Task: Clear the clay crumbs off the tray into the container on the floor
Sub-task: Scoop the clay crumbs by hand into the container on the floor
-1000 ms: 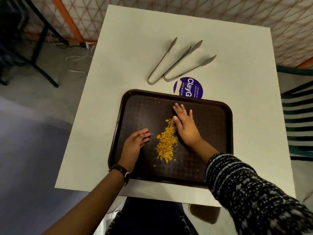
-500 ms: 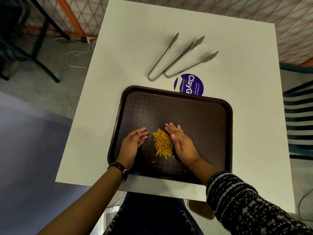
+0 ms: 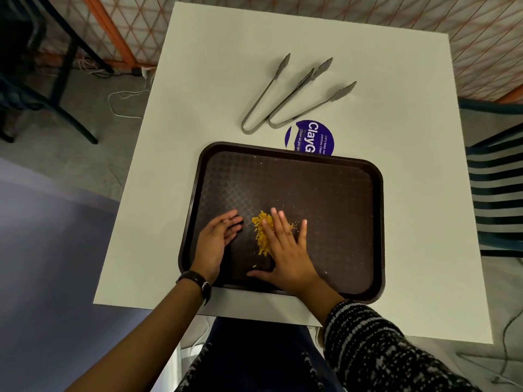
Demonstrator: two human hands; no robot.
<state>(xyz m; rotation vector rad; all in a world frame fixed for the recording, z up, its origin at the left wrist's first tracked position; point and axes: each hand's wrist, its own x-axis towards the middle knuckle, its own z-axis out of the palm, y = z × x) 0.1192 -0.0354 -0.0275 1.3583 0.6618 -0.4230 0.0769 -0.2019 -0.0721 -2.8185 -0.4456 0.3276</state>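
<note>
Table: a white square table [image 3: 396, 222] was seen from above, its near edge closest to the person.
Tray: a dark brown tray [image 3: 339, 199] with a textured floor and raised rim was set toward the table's near edge, its near rim almost level with that edge.
Clay crumbs: a small heap of yellow clay crumbs [image 3: 261, 232] was gathered on the tray floor, toward the tray's near-left part; a few stray specks were scattered just right of the heap and one near the tray's far-left corner.
Left hand: the left hand [image 3: 216, 241] was laid on the tray just left of the heap, fingers held together and extended, gripping nothing; a small gap was left between fingertips and crumbs. A dark watch [image 3: 199, 282] was worn on that wrist, above the tray's near rim.
Right hand: the right hand [image 3: 285, 253] was pressed flat, palm down, fingers spread apart, thumb pointed left; the heap's right side was partly covered by its fingers. Nothing was grasped. A black-and-white knitted sleeve [image 3: 376, 346] was worn on that arm.
Tongs: two metal tongs [image 3: 288, 94] were laid side by side beyond the tray, toward the table's far edge, arms apart.
Sticker: a round purple sticker [image 3: 311, 137] was found at the tray's far rim, partly hidden by it.
Container: none could be made out on the floor.
</note>
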